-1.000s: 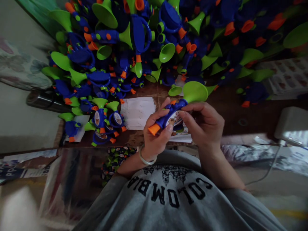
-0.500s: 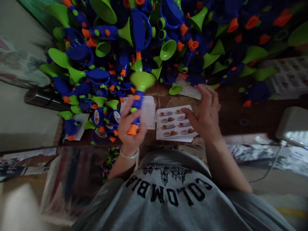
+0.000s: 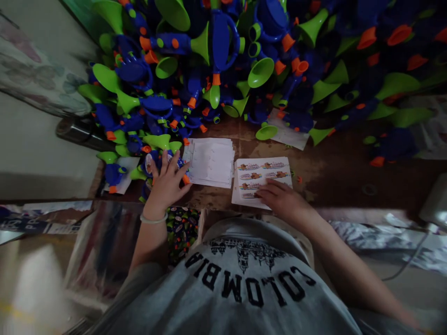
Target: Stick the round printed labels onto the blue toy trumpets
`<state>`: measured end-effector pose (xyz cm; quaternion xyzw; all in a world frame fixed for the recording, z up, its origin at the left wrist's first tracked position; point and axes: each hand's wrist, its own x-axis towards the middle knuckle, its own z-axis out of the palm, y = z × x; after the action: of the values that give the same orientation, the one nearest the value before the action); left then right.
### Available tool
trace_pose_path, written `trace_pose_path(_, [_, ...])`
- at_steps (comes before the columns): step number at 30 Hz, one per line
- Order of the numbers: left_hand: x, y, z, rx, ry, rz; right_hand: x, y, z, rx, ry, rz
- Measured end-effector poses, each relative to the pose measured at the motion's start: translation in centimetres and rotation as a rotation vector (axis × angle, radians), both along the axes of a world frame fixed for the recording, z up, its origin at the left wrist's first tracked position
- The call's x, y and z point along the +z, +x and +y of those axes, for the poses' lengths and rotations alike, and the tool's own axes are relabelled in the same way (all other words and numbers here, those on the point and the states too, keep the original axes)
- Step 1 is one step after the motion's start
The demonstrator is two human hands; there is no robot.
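Note:
My left hand is open, fingers spread over a cluster of blue and green toy trumpets with oval stickers at the table's front left. It grips none of them; whether the fingertips touch one, I cannot tell. My right hand lies over the lower right of a sticker sheet printed with rows of brown and rainbow pictures. Its fingers are drawn together at the sheet, pointing left, and cover some of the stickers. More sheets lie beneath that one. Left of it is a stack of white paper sheets.
A large heap of blue toy trumpets with green bells and orange mouthpieces fills the back of the brown table. A dark cylinder lies at the left. Below the front edge, a box holds more trumpets. A white device sits at right.
My left hand has let go of the toy trumpet it held upright and moved left over the stickered trumpets. My right hand has come down onto the sticker sheet. The view has shifted slightly.

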<state>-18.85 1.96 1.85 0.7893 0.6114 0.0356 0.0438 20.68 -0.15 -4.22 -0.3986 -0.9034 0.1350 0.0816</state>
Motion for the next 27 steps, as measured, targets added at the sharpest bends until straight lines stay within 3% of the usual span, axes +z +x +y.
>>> trace_pose_path(5, [-0.9,2.3,0.2,-0.031,0.119,-0.134,0.4,0.2,-0.1,-0.161,0.008,0.093])
trace_pose_path(8, [-2.0,5.1,-0.2,-0.099,0.183,-0.381,0.5,0.4,0.5,-0.183,-0.028,0.139])
trace_pose_path(10, [-2.7,7.3,-0.6,-0.069,0.122,-0.592,1.0,1.0,0.9,-0.135,-0.085,0.217])
trace_pose_path(12, [-3.4,9.2,-0.8,0.04,-0.056,-0.786,1.8,1.8,1.2,-0.112,-0.102,0.378])
trace_pose_path(15, [-4.0,11.5,-0.5,0.209,-0.473,-1.137,3.5,2.7,1.1,-0.163,0.084,0.664])
trace_pose_path(17, [-4.0,12.6,0.0,0.257,-0.773,-1.411,4.3,3.0,0.8,-0.174,0.232,0.786])
trace_pose_path(19, [-3.8,13.8,0.3,0.239,-0.921,-1.624,4.6,3.0,0.5,-0.137,0.306,0.813])
trace_pose_path(23, [-3.4,15.5,0.3,0.148,-0.653,-1.735,3.6,2.9,0.1,-0.227,0.315,0.785])
trace_pose_path(27, [-3.5,16.2,-0.2,0.128,-0.374,-1.674,2.0,2.0,-0.2,-0.428,0.09,0.912])
